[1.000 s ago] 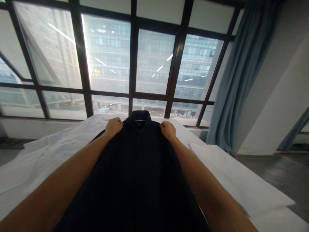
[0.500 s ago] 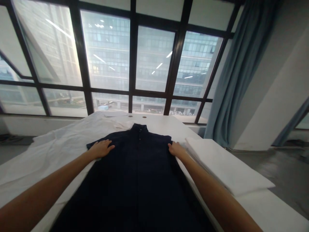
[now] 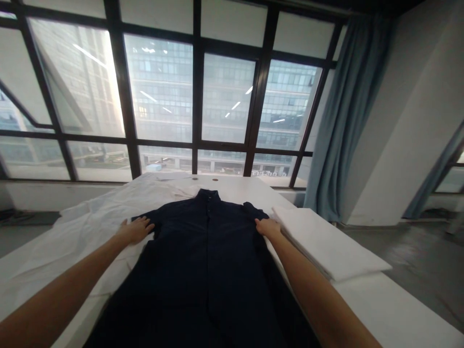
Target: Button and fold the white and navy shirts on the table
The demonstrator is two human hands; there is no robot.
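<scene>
A dark navy shirt (image 3: 206, 256) with a stand collar and a short button placket lies front up, its collar away from me and its lower part running out of view toward me. On the sleeve at the left rests my left hand (image 3: 136, 230), fingers stretched out over the cloth. At the opposite side my right hand (image 3: 267, 227) pinches the right sleeve near its lower edge, thumb and fingers closed on the fabric. That sleeve is bunched and slightly raised near the shoulder.
White cloth (image 3: 87, 237) is spread along the left of the white table (image 3: 242, 186). A stack of white sheets (image 3: 329, 241) lies at the right. Beyond the table stand framed windows and a blue curtain (image 3: 348, 121).
My left hand has slid outward to the left along the sleeve. My right hand has shifted slightly right, and the right sleeve now sticks out further. The view has tilted a little.
</scene>
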